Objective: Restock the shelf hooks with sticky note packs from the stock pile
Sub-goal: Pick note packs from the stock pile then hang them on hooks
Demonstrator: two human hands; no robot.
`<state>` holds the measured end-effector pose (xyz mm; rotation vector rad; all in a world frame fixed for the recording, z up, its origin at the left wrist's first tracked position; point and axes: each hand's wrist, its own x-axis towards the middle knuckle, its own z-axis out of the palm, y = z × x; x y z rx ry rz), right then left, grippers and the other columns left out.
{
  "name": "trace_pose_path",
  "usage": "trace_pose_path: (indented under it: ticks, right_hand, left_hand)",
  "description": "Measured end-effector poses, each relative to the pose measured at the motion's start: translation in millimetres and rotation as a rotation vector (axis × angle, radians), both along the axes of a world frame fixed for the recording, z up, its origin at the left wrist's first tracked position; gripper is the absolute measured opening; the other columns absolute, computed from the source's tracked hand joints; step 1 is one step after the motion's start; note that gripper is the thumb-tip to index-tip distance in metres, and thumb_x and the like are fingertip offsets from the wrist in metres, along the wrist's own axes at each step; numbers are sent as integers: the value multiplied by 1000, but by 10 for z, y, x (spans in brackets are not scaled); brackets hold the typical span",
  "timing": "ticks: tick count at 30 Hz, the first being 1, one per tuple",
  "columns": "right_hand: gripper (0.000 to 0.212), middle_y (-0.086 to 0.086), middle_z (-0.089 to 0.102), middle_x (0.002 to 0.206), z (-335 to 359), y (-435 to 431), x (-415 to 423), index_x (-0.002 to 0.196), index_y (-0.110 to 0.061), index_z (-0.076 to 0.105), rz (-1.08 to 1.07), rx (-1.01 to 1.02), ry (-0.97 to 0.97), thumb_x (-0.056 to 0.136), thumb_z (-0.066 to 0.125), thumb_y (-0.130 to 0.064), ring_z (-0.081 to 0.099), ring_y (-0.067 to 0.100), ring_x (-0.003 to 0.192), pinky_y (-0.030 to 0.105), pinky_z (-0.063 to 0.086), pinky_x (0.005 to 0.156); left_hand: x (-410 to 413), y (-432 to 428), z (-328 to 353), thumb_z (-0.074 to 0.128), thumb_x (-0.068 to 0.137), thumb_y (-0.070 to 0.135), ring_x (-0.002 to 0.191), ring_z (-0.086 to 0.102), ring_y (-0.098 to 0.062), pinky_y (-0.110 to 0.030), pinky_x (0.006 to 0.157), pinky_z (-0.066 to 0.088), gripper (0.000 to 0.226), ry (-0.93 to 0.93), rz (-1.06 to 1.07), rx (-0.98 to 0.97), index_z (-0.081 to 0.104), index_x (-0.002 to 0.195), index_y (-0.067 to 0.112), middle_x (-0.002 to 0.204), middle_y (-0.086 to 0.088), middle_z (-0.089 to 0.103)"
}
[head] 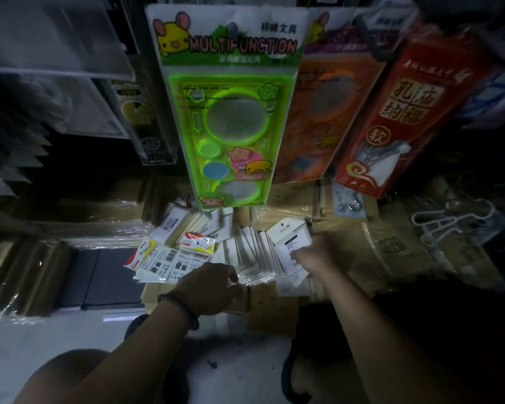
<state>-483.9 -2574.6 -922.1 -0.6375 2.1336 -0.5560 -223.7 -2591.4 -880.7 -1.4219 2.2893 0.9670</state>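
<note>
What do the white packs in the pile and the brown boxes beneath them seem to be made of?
The white packs: probably paper pads and card in clear glossy film; light glints on their edges. The brown boxes: matte cardboard, seemingly under shiny plastic wrap, given the wrinkled highlights.

A stencil pack (pixel 231 112) at upper centre glows neon green; its white header carries a yellow cartoon animal and pink lettering. To its right hang an orange pack (pixel 318 112) and a red pack (pixel 403 118) with gold squares. At lower centre the sticky note packs (pixel 254 255) are mostly white, some labelled red and yellow. The beaded bracelet (pixel 181 309) is dark.
</note>
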Motion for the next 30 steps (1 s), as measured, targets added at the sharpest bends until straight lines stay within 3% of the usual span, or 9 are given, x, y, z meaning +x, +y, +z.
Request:
trace_pose_path:
  ticks: [6,10,11,13,15,18,22,25,30]
  right_hand:
    - [9,9,81,90,532,202,127,101,-12,75,61,-95,-255,92,75,-8,79,29,81,47,66,75]
    - [17,9,83,98,958,464,396,111,-11,75,22,-202,-504,95,74,-6,80,31,93,56,64,89]
    - [18,10,82,101,1061,570,473,111,-13,75,5,-238,-534,95,74,-6,79,32,96,59,62,92]
    - [21,13,81,107,1253,813,633,113,-13,76,-22,-307,-589,94,74,-7,78,36,101,64,57,97]
    - [23,15,80,110,1420,1051,772,115,-13,77,-55,-372,-621,93,73,-8,77,39,104,68,54,100]
    - [23,17,80,109,1684,1354,939,115,-12,77,-104,-473,-629,94,71,-6,77,41,102,69,57,94]
    - [23,11,82,102,2177,1612,1186,114,-10,77,-143,-652,-551,94,71,-1,79,32,95,49,64,84]
    - [23,3,83,104,2591,1655,1375,116,-16,76,-60,-772,-412,97,71,-4,79,27,98,50,65,86]
    - [26,-9,82,104,3371,1716,1618,106,-30,80,144,-924,-294,98,68,-8,77,12,99,48,61,92]
  left_hand:
    - [-44,17,163,67,100,43,91,72,-11,-32,85,56,30,223,152,23,69,123,24,106,2,78]
    - [-60,208,455,74,96,50,79,71,-16,-33,70,56,41,600,551,345,58,124,25,106,-4,78]
    - [-45,281,554,73,98,45,83,74,-20,-36,72,60,40,701,613,461,60,128,22,109,-5,79]
    - [7,463,737,65,106,27,106,76,-31,-48,92,62,34,901,640,620,62,136,14,123,-9,78]
    - [70,648,886,64,105,12,124,69,-41,-63,108,52,37,1029,668,686,61,141,5,134,-19,72]
    - [167,882,1158,68,101,3,116,71,-45,-63,103,54,40,1082,745,608,58,140,1,128,-23,73]
    - [256,1284,1638,77,95,13,84,76,-18,-31,74,60,51,993,800,253,47,136,20,116,-10,70]
    - [279,1521,2022,82,89,43,111,72,-9,-32,90,60,57,968,668,45,44,132,43,135,3,63]
    - [359,1648,2898,74,96,42,118,71,-6,-27,89,59,52,1185,549,126,50,142,40,131,15,72]
